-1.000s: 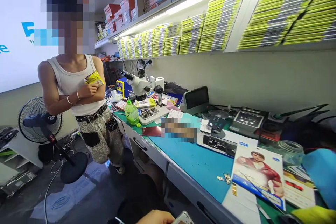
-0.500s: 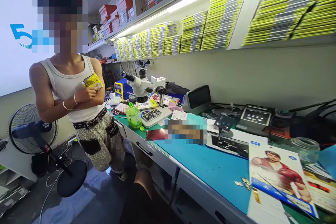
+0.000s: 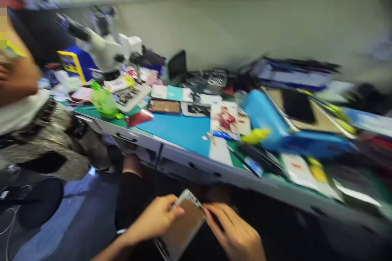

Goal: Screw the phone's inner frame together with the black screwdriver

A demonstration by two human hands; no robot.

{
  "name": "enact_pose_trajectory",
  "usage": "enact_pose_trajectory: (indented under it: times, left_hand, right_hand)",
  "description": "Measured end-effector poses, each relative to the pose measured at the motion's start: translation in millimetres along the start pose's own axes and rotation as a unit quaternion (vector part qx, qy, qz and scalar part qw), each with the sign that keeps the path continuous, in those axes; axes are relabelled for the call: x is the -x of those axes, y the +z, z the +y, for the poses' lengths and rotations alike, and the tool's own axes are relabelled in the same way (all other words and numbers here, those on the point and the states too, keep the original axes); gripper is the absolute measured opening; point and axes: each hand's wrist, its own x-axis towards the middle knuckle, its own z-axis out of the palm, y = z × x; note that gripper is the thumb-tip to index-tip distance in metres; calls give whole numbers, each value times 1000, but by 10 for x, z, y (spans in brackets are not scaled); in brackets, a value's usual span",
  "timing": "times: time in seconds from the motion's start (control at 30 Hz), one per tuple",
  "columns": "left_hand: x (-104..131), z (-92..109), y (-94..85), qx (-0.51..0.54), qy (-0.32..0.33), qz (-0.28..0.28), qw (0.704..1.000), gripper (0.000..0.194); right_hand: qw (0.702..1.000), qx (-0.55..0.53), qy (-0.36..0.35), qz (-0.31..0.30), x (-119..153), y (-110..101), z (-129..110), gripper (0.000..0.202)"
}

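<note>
Phone frame (image 3: 185, 226) has come into view at bottom centre with our left grip (image 3: 157, 217) and right grip (image 3: 237, 232); half a second ago none showed. It's between them, tilted, below the tabletop (image 3: 86, 111) edge. Left grip holds its left side, thumb over the face. Right fingertips touch its upper right edge; we can't tell if they pinch. Print on the picture pack (image 3: 226, 119), centre right: too blurred to read. Phone frame: pale rim, brownish face, dark details at both ends.

Brown phone housing (image 3: 185, 222) with silvery rim, blue mat (image 3: 177, 128), green bottle (image 3: 104, 102), mottled black-and-grey trousers (image 3: 38, 144), yellow-and-blue box (image 3: 84, 58).
</note>
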Motion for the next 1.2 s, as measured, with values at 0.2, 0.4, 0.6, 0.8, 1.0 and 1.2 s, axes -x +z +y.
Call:
enact_pose_trajectory:
  times: [0.2, 0.4, 0.6, 0.8, 1.0, 1.2]
  left_hand:
    - [-194, 153, -131, 22, -13, -70, 997, 52]
    - [-181, 199, -155, 29, -23, -75, 996, 49]
    - [-232, 205, -168, 28, -30, -66, 997, 45]
    - [-226, 255, -162, 27, -42, -68, 996, 43]
    - [-202, 274, -151, 37, -53, -80, 995, 45]
    - [-205, 284, -161, 36, -49, -78, 995, 43]
  right_hand:
    - [992, 34, 89, -81, 138, -1, 188, 9]
    - [989, -24, 130, -66, 110, 63, 212, 11]
    - [980, -80, 171, -67, 90, 73, 262, 11]
    - [975, -104, 183, -66, 115, 25, 275, 12]
    - [985, -63, 145, -73, 83, -45, 247, 18]
    - [991, -9, 116, -69, 63, -58, 208, 13]
